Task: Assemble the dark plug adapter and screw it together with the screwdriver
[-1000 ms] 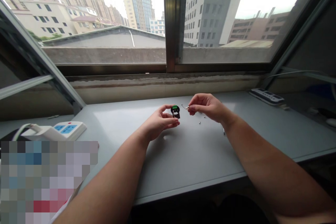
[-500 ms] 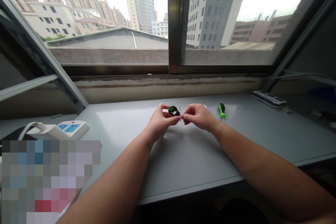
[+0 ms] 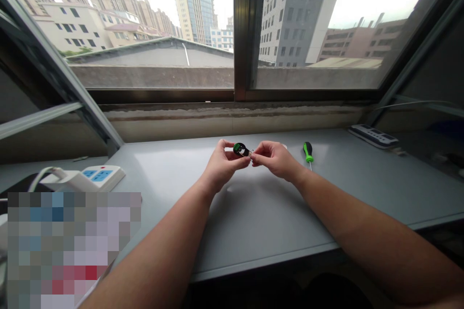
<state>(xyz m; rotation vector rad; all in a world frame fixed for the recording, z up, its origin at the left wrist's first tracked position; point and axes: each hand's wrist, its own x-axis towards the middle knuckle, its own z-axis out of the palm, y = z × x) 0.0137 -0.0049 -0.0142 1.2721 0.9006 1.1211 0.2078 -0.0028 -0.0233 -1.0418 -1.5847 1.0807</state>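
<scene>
My left hand [image 3: 222,166] pinches a small black part with a green top [image 3: 239,148] just above the grey table [image 3: 253,222]. My right hand [image 3: 275,158] meets it from the right, its fingertips closed on a thin metal piece [image 3: 250,154] held against the black part. A green and black screwdriver [image 3: 308,152] lies on the table just right of my right hand.
A white power strip with blue sockets [image 3: 90,177] sits at the left, its cable running off left. A dark power strip [image 3: 373,135] lies at the far right by the window frame. A wide window with a central post [image 3: 246,34] stands behind the table.
My right hand has moved left and brought the thin metal piece up against the black part. The view shifted, and the screwdriver has come into sight.
</scene>
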